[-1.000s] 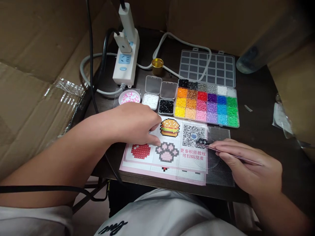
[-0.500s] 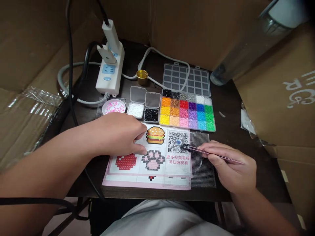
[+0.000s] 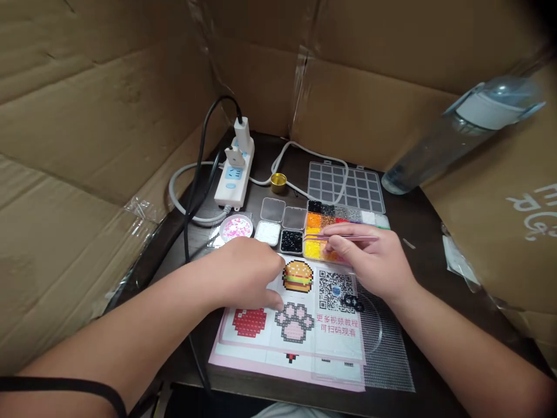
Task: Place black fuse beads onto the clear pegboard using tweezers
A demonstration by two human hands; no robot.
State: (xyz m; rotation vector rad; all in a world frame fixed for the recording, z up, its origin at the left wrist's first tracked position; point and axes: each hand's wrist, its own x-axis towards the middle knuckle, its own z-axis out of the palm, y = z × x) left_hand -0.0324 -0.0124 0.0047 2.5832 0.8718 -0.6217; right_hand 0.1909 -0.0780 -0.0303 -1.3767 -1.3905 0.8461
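Left hand [image 3: 250,270] lies spread, fingertips pressing the pattern sheet [image 3: 296,334] steady; right hand [image 3: 369,261] pinches tweezers [image 3: 343,237], tips over the bead box [image 3: 346,187] just ahead.

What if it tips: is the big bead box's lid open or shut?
Open: the clear lid lies flat behind the bead box, compartments exposed.

Light: even, moderately bright, from overhead.
Shadows: soft, under left hand [image 3: 252,273] on pattern sheet [image 3: 249,322].
Glare: plastic wrap [image 3: 143,209] at 9 o'clock, water bottle [image 3: 456,133] at 2 o'clock; faint glint on tweezers [image 3: 343,237].
Sharpness: centre crisp, bottle smeared.
Edges: wide-angle bowing; dark corner at 1 o'clock.
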